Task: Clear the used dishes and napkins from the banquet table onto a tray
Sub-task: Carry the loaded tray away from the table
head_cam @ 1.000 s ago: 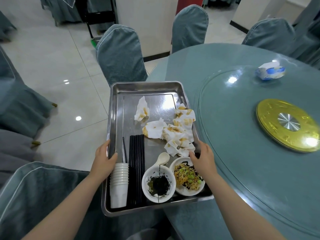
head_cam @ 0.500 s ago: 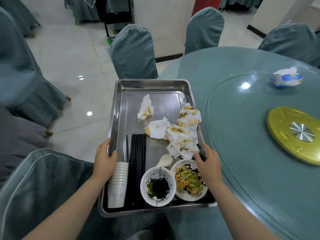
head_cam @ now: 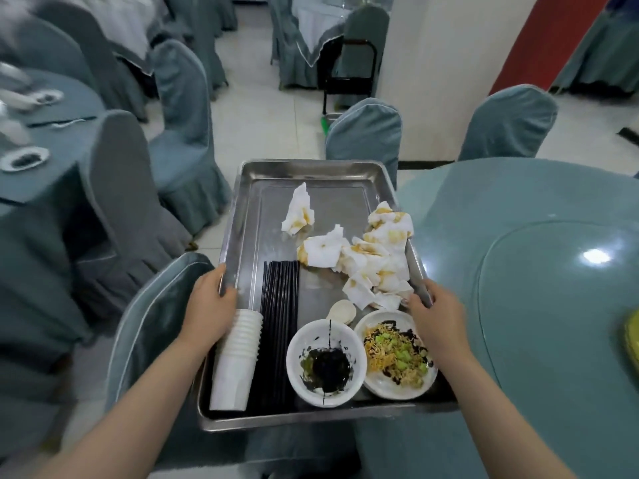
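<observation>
Both hands gripped the steel tray (head_cam: pixel 313 172) by its long rims: the left hand (head_cam: pixel 209 302) curled over the left edge, the right hand (head_cam: pixel 434 311) over the right. The tray was beside the round table (head_cam: pixel 518 209), partly over a chair. It carried stained napkins (head_cam: pixel 363 257), black chopsticks (head_cam: pixel 280 326), stacked cups (head_cam: pixel 237 357) (lying on their side) and two dirty bowls (head_cam: pixel 326 363).

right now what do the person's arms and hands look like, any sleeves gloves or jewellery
Both forearms are bare up to the frame edge: no sleeves show. The left hand and right hand wear no gloves, and no rings, watch or bracelets show on the fingers or wrists. The nails look short and unpainted, though they are too small to be sure.
</observation>
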The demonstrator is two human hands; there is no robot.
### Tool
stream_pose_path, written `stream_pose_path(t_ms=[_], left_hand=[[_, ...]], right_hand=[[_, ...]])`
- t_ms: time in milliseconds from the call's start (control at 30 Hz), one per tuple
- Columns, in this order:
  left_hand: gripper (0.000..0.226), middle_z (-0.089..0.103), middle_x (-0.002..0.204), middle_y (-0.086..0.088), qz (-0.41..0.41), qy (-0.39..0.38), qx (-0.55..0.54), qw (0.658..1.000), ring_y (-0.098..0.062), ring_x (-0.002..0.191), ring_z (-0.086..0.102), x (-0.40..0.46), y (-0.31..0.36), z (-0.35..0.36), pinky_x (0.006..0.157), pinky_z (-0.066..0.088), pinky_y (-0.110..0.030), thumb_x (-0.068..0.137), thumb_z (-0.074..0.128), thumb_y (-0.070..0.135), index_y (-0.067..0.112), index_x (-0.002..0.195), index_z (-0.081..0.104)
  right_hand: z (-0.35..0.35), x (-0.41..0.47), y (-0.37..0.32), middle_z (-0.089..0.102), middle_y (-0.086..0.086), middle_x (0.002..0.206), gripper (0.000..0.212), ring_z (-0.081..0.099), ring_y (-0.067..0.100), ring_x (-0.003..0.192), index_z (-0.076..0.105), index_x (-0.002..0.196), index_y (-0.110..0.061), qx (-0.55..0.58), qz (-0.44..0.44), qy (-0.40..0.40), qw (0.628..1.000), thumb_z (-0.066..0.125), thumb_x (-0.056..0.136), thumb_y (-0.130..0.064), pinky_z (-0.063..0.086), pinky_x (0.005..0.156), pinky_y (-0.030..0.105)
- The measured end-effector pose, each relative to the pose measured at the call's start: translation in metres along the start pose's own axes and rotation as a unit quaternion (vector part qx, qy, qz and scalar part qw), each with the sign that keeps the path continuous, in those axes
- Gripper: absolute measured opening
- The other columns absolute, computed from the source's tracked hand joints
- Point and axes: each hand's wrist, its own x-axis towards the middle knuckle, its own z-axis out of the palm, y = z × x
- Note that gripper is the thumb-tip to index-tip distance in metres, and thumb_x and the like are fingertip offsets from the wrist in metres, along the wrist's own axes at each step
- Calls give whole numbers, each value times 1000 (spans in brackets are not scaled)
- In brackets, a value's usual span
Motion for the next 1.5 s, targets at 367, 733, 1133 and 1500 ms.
stream_pose_path(t_ms=[367, 733, 1133, 1500], left_hand=[[17, 56, 80, -2, -31, 134, 24, 990, -23, 71, 51, -22, -22, -130, 68, 42, -34, 83, 51, 13, 26, 73, 47], [51, 64, 124, -8, -94, 155, 16, 983, -29, 112, 59, -13, -130, -273, 94, 46, -42, 84, 49, 29, 19, 135, 54], [54, 64, 120, -4, -58, 105, 79, 990, -23, 105, 60, 59, -244, -421, 87, 48, -39, 82, 47, 42, 21, 131, 56], [57, 49, 141, -1, -17, 31, 37, 999, -17, 127, 48, 169, -242, -398, 103, 41, -38, 87, 50, 38, 20, 141, 47]], right_hand=[[48, -10, -132, 65, -1, 86, 27, 54, 9, 73, 67, 112, -21, -14, -102, -60, 993, 56, 89, -14, 38, 57, 23], [167, -64, -261, 60, -5, 70, 14, 51, 10, 58, 62, 90, -23, -45, -140, -106, 984, 53, 87, -13, 31, 40, 14], [316, -134, -346, 65, -3, 86, 25, 54, 4, 72, 67, 113, -17, -7, -80, -83, 993, 54, 92, -13, 35, 54, 17], [329, -89, -364, 60, -13, 73, 30, 53, 4, 64, 67, 120, -19, -27, -14, -1, 1000, 54, 93, -15, 32, 50, 15]])
